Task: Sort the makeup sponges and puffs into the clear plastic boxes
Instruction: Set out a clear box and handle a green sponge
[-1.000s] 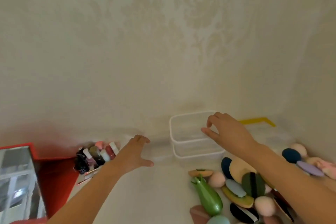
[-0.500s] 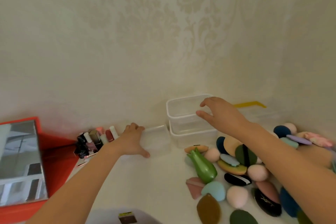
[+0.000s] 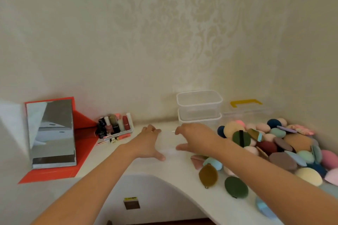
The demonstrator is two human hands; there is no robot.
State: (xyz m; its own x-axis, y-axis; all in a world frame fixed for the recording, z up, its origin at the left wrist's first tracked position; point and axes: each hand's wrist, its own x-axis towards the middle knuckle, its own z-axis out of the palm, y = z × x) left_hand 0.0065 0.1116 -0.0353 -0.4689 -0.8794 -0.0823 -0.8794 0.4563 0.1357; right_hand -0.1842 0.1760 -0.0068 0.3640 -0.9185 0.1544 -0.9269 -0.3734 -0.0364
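Two clear plastic boxes [image 3: 199,104] stand stacked against the back wall. A pile of colourful makeup sponges and puffs [image 3: 278,144] covers the right side of the white table [image 3: 175,173]. A brown puff [image 3: 208,175] and a dark green puff [image 3: 236,186] lie apart near the front edge. My left hand [image 3: 148,144] and my right hand [image 3: 195,139] face each other at the table's middle. Between them they hold a small clear box [image 3: 169,147], which is blurred and barely visible.
A mirror [image 3: 51,133] on a red stand sits at the left. Several cosmetic bottles [image 3: 114,126] stand in a tray beside it. A clear container with a yellow handle [image 3: 246,102] is right of the stacked boxes. The table's front edge curves inward.
My left hand has drawn the small clear box from the back wall toward the table's middle. My right hand has left the stacked boxes and come onto the small box. The view has tilted down.
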